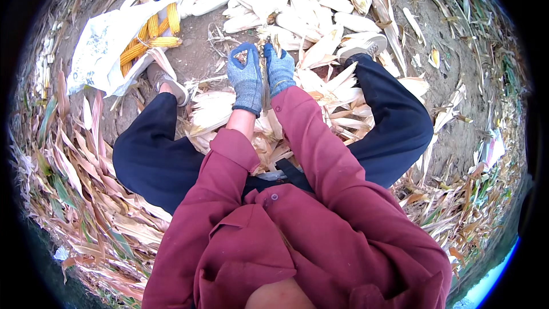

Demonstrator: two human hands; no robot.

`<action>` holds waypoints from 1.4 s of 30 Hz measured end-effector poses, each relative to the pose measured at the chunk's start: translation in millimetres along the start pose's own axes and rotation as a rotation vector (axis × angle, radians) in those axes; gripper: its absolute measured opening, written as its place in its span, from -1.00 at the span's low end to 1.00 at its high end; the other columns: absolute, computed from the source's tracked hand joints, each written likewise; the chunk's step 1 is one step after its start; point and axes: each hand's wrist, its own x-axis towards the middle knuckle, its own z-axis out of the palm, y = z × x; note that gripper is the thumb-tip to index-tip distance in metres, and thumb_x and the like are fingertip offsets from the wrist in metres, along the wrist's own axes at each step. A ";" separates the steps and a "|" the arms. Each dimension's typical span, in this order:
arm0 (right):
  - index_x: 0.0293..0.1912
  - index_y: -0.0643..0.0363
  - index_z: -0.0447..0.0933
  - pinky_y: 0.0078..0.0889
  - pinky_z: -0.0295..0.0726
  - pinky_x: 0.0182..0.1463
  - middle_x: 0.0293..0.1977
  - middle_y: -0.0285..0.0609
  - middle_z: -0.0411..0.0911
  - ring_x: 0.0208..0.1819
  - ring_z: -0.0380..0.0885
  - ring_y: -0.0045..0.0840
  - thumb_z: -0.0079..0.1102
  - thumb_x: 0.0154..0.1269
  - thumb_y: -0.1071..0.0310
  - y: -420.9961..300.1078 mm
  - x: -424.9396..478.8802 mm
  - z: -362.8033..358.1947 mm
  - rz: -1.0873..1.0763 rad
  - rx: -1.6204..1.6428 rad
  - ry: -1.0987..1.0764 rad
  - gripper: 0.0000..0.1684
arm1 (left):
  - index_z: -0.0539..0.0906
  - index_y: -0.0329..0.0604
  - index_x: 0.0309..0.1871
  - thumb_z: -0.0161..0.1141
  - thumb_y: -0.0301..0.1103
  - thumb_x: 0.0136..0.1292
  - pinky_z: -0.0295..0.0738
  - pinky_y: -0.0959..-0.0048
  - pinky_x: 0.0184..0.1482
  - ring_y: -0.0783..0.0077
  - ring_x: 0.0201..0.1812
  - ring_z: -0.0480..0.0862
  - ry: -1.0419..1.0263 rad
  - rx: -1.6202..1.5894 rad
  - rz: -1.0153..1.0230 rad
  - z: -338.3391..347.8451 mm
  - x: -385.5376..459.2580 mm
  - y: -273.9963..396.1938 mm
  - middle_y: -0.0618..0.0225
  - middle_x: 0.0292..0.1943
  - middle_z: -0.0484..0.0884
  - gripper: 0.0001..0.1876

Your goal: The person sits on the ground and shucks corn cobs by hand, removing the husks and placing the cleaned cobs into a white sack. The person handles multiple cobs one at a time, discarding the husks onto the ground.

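My left hand point(245, 74), in a blue-grey work glove, is in front of me with its fingers curled and the thumb forming a loop. Close on its right is my right hand point(279, 68), gloved alike, its fingers closed around a dry corn husk point(274, 37). Part of what lies between the hands is hidden by the gloves. Just beyond them, a heap of corn ears in pale husks point(296, 21) is spread on the soil. Stripped husks point(343, 90) lie under and beside my wrists, between my legs.
A white woven sack point(96, 51) bearing printing lies at the left, with several bare yellow corn cobs point(141, 47) at its mouth. My shoes point(167, 83) flank the work area. Dry stalks and leaves point(107, 184) cover the ground around me. One partly husked ear point(435, 57) lies far right.
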 end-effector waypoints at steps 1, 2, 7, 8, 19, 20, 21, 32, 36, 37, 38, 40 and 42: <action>-0.14 0.36 0.58 -0.40 0.46 -0.30 -0.44 -0.16 0.59 -0.45 0.46 -0.49 0.25 0.20 0.00 3.9 6.2 -6.3 0.056 -0.031 0.057 -0.46 | 0.51 -0.30 -0.16 0.22 -0.42 0.26 0.50 0.56 -0.19 0.56 -0.28 0.56 0.029 -0.073 0.038 2.6 -5.2 -1.5 0.35 -0.33 0.59 -0.82; -0.14 0.37 0.57 -0.34 0.47 -0.27 -0.41 -0.08 0.60 -0.43 0.50 -0.38 0.22 0.20 -0.02 9.0 10.2 -9.6 0.099 -0.054 0.157 -0.44 | 0.51 -0.28 -0.15 0.15 -0.42 0.31 0.50 0.52 -0.14 0.51 -0.27 0.57 -0.014 0.050 0.124 -2.3 -5.6 -3.0 0.31 -0.35 0.60 -0.86; -0.03 0.33 0.48 -0.28 0.48 -0.18 -0.27 0.03 0.58 -0.28 0.53 -0.23 0.00 0.31 -0.11 17.0 18.7 -28.9 0.339 -0.051 0.245 -0.38 | 0.51 -0.28 -0.20 0.04 -0.26 0.34 0.50 0.45 -0.19 0.39 -0.35 0.59 0.085 -0.196 -0.060 -32.2 3.8 -21.9 0.21 -0.39 0.62 -0.77; 0.02 0.29 0.46 -0.29 0.48 -0.13 -0.23 0.03 0.58 -0.23 0.53 -0.22 -0.08 0.34 -0.13 25.0 26.7 -40.3 0.336 -0.246 0.213 -0.36 | 0.51 -0.28 -0.20 0.00 -0.21 0.33 0.51 0.42 -0.20 0.37 -0.37 0.59 0.102 -0.178 -0.106 -43.1 11.7 -25.7 0.20 -0.39 0.63 -0.73; 0.19 0.14 0.33 -0.14 0.33 0.21 0.06 0.06 0.44 0.10 0.43 -0.14 0.40 -0.04 0.08 10.3 1.8 -74.5 -0.149 -0.970 0.228 -0.19 | 0.54 -0.28 -0.37 -0.02 -0.03 0.38 0.52 0.42 -0.33 0.37 -0.46 0.60 0.013 -0.147 -0.013 -80.9 46.5 -25.1 0.21 -0.47 0.62 -0.56; 0.19 0.08 0.33 -0.04 0.23 0.25 0.07 0.00 0.41 0.14 0.38 -0.22 0.40 -0.04 0.07 -1.2 -2.6 -73.8 -0.441 -1.106 0.229 -0.20 | 0.54 -0.29 -0.36 -0.01 -0.04 0.38 0.52 0.42 -0.32 0.37 -0.45 0.61 -0.025 -0.100 0.000 -79.3 46.3 -23.2 0.20 -0.47 0.62 -0.58; 0.19 0.02 0.33 0.05 0.13 0.29 0.09 -0.05 0.39 0.19 0.33 -0.29 0.40 -0.04 0.07 -8.3 -4.0 -75.7 -0.734 -1.239 0.236 -0.21 | 0.53 -0.29 -0.35 0.01 -0.06 0.37 0.53 0.42 -0.32 0.38 -0.44 0.62 -0.070 -0.057 0.006 -74.5 45.2 -22.9 0.20 -0.47 0.62 -0.59; 0.11 0.06 0.43 -0.19 0.42 0.13 0.04 -0.01 0.50 0.08 0.49 -0.27 0.24 -0.18 -0.43 7.5 -28.8 -42.3 -0.367 -1.147 -0.716 -0.02 | 0.55 -0.33 -0.39 -0.13 -0.12 0.38 0.52 0.43 -0.30 0.36 -0.44 0.62 -0.191 -0.119 -0.098 -55.7 41.0 -1.4 0.15 -0.49 0.64 -0.57; -0.01 0.08 0.51 -0.21 0.53 0.01 -0.12 -0.03 0.59 -0.08 0.58 -0.24 0.23 -0.07 -0.26 12.4 -23.4 -42.5 -0.365 -1.119 -0.710 -0.26 | 0.55 -0.33 -0.34 -0.16 -0.04 0.36 0.52 0.41 -0.24 0.36 -0.39 0.62 -0.145 -0.166 -0.174 -59.9 49.5 -9.7 0.15 -0.40 0.64 -0.52; -0.03 0.08 0.51 -0.20 0.53 0.01 -0.13 -0.03 0.59 -0.08 0.58 -0.24 0.23 -0.06 -0.24 13.3 -24.3 -42.6 -0.374 -1.130 -0.681 -0.28 | 0.55 -0.33 -0.33 -0.15 -0.02 0.36 0.53 0.40 -0.22 0.35 -0.38 0.62 -0.114 -0.194 -0.198 -62.5 52.0 -13.7 0.15 -0.37 0.65 -0.52; -0.04 0.09 0.52 -0.20 0.53 0.01 -0.15 -0.03 0.60 -0.08 0.58 -0.25 0.23 -0.06 -0.21 15.0 -27.5 -41.0 -0.382 -1.141 -0.651 -0.31 | 0.51 -0.34 -0.07 -0.02 0.12 0.31 0.52 0.33 -0.08 0.31 -0.21 0.63 -0.079 -0.285 -0.389 -70.4 53.2 -15.7 0.10 -0.14 0.61 -0.43; -0.11 0.10 0.54 -0.19 0.54 -0.03 -0.20 -0.06 0.62 -0.11 0.59 -0.29 0.23 -0.03 -0.10 7.5 -38.4 -35.1 -0.406 -1.181 -0.605 -0.42 | 0.41 -0.34 0.11 0.07 0.19 0.24 0.49 0.30 0.00 0.29 -0.09 0.60 0.039 0.040 -0.293 -72.7 31.7 -32.9 0.11 0.01 0.54 -0.32; -0.13 0.10 0.55 -0.21 0.54 -0.06 -0.25 -0.07 0.62 -0.15 0.60 -0.30 0.23 -0.03 -0.08 6.5 -45.0 -29.8 -0.489 -1.186 -0.556 -0.45 | 0.22 -0.33 0.32 0.21 0.24 0.11 0.46 0.28 0.07 0.27 0.09 0.51 0.172 -0.109 -0.377 -61.5 12.2 -41.9 0.15 0.18 0.42 -0.09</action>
